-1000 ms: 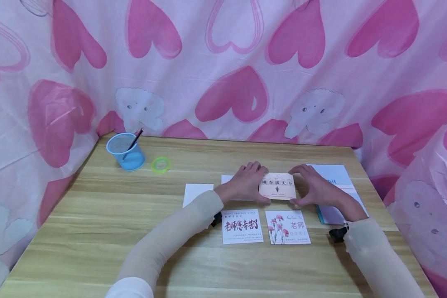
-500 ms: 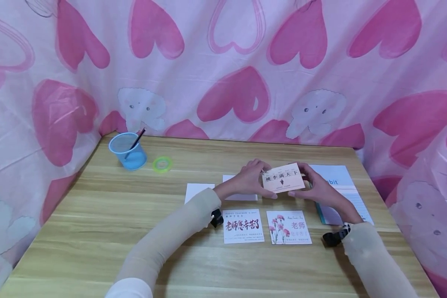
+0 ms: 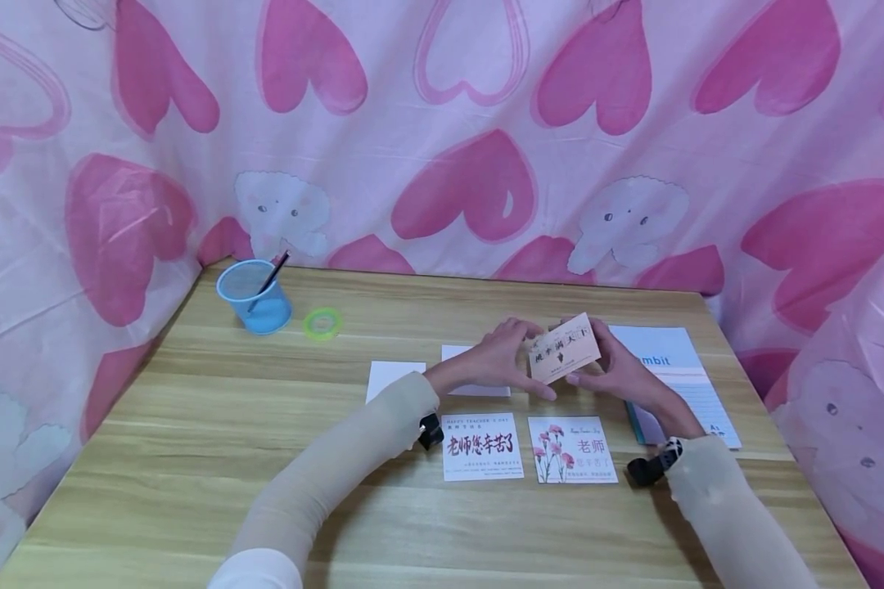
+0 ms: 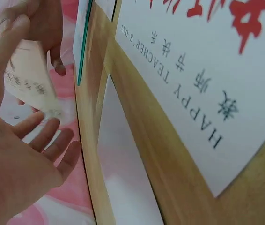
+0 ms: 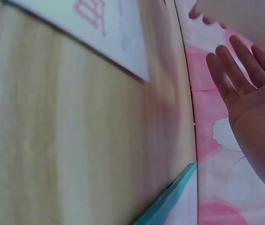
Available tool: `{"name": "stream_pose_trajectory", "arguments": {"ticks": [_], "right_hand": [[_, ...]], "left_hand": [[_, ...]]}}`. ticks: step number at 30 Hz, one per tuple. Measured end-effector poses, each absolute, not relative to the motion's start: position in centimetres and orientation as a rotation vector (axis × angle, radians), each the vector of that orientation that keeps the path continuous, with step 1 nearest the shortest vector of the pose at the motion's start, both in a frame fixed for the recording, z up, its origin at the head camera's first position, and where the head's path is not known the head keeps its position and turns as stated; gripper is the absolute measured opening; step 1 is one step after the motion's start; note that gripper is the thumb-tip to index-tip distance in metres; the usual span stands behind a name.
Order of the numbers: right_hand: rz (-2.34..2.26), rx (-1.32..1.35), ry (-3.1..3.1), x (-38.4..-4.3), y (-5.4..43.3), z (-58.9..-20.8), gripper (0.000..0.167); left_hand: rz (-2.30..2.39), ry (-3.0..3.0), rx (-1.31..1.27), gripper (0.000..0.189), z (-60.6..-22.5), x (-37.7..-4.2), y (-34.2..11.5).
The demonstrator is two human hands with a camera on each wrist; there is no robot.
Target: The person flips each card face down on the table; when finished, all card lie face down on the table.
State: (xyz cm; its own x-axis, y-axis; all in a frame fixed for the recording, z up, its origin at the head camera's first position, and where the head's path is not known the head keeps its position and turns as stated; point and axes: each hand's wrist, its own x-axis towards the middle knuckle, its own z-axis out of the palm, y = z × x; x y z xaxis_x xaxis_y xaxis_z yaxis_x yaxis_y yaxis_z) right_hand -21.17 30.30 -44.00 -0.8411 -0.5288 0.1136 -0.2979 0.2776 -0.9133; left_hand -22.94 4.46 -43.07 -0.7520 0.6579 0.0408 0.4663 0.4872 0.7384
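Both hands hold a cream card printed with a row of black characters, up above the back of the table. Its right end is tilted higher than its left. My left hand grips the left edge, thumb at the near side and fingers at the far side. At the opposite edge, my right hand grips it, with some fingers hidden behind the card. In the left wrist view the card spans the two hands. The right wrist view shows the card's plain back over the right fingers.
A card with red characters and a flower card lie in front. White cards are partly behind the left arm. A notepad lies right, a blue pen cup and green tape roll back left.
The cream card has risen and tilted, its right end going up, while both hands keep hold of it. The right wrist has shifted slightly left. The cards on the table stay put.
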Motion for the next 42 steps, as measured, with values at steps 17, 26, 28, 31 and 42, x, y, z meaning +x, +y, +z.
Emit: {"name": "stream_pose_trajectory", "arguments": {"ticks": [17,26,28,31,42], "right_hand": [[-1.206,-0.855,2.605,-18.9,26.9,-39.7,0.090],[-0.932,-0.885,2.791,-20.6,28.8,-43.1,0.097],[-0.874,-0.883,2.829,-20.5,28.8,-43.2,0.096],[-0.786,-0.874,2.871,-20.4,28.8,-43.3,0.097],[-0.673,-0.831,2.879,-20.9,30.7,-43.0,0.096]], "left_hand": [[1.338,2.439,1.150,0.108,-41.2,-23.0,4.8],[1.120,2.585,1.116,0.096,-41.6,-23.1,4.4],[0.932,2.682,1.115,0.096,-41.8,-23.2,4.3],[0.650,2.782,1.137,0.098,-42.2,-23.3,4.2],[0.603,2.822,1.100,0.098,-43.4,-23.5,4.2]]}}
